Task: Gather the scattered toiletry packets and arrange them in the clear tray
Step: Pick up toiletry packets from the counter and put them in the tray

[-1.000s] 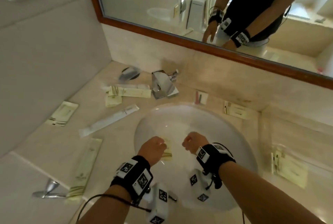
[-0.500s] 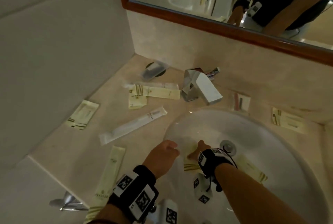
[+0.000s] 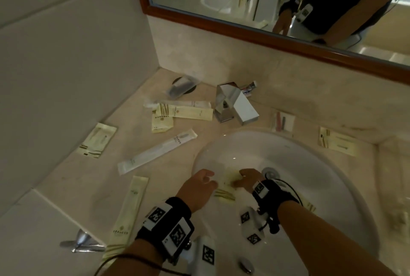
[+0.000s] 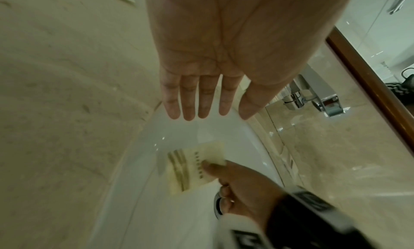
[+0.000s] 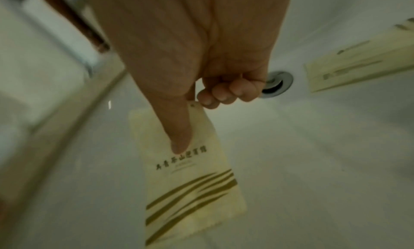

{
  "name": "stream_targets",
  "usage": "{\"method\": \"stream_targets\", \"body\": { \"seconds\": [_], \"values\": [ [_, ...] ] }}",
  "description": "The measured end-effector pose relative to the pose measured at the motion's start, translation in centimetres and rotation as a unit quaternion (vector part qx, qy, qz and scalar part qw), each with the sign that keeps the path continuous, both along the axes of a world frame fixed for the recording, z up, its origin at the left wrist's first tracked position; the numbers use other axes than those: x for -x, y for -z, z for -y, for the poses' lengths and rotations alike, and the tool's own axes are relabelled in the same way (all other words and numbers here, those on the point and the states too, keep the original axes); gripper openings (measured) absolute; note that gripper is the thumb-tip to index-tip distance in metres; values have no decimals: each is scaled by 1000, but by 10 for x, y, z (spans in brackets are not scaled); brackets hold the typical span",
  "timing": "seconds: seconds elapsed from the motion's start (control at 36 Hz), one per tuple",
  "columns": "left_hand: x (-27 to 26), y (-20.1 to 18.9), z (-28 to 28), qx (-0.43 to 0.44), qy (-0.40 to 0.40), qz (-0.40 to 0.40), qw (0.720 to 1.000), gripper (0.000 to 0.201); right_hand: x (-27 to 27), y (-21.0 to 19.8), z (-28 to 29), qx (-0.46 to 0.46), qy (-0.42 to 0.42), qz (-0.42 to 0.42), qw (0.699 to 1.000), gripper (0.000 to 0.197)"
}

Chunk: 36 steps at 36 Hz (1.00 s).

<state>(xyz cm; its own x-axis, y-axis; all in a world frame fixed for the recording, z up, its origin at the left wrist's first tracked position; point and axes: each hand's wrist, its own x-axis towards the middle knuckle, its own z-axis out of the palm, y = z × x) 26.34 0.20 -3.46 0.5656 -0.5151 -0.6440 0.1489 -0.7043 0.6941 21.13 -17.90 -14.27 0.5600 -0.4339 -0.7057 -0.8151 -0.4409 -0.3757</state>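
A cream packet with gold stripes [image 5: 190, 182] lies in the white sink basin [image 3: 310, 164], left of the drain [image 3: 269, 172]. My right hand [image 5: 192, 111] pinches its near end, thumb on top and the other fingers curled under. The same packet [image 4: 195, 166] shows in the left wrist view, below my left hand [image 4: 201, 111], which hovers over the basin's left side with straight fingers and holds nothing. In the head view the left hand [image 3: 197, 187] is just left of the packet [image 3: 225, 194]. A second cream packet [image 5: 358, 58] lies in the basin beyond the drain.
Several packets lie on the beige counter [image 3: 66, 187]: a long white one [image 3: 157, 151], a long cream one [image 3: 127, 215], a small one [image 3: 97, 140], a cluster [image 3: 184, 111] left of the chrome faucet [image 3: 235, 103], and two more [image 3: 337, 143] to its right.
Both hands have dropped from above the basin down into it. The right hand has reached the striped packet and taken hold of its end. The head view has swung left.
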Motion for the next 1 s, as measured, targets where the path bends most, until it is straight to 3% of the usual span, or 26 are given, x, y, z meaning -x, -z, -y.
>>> {"method": "stream_targets", "body": {
  "seconds": [0.08,0.17,0.33,0.42,0.53,0.67,0.78,0.83,0.92,1.0],
  "values": [
    [12,-12,6,-4,-3,-3,1000,43,20,-52,9,-37,70,77,994,58],
    [30,-23,22,7,-9,-7,1000,44,52,-96,17,-78,100,121,985,29],
    [83,-41,79,61,32,-10,998,34,134,-145,39,-171,250,180,936,36],
    [118,-49,109,84,79,20,993,28,181,-156,59,-168,301,199,918,24],
    [165,-56,146,98,144,37,984,32,248,-167,83,-140,352,199,904,26],
    [224,-55,192,130,214,39,967,30,325,-170,103,-228,475,263,808,3],
    [270,-45,226,138,246,29,959,25,371,-162,119,-269,634,311,655,8],
    [291,-35,241,132,252,32,958,22,388,-156,126,-285,686,309,594,16],
    [315,-25,257,132,249,15,959,12,405,-140,135,-255,733,323,542,24],
    [329,-18,268,128,222,-20,966,28,413,-126,141,-233,753,328,521,24]
  ]
}}
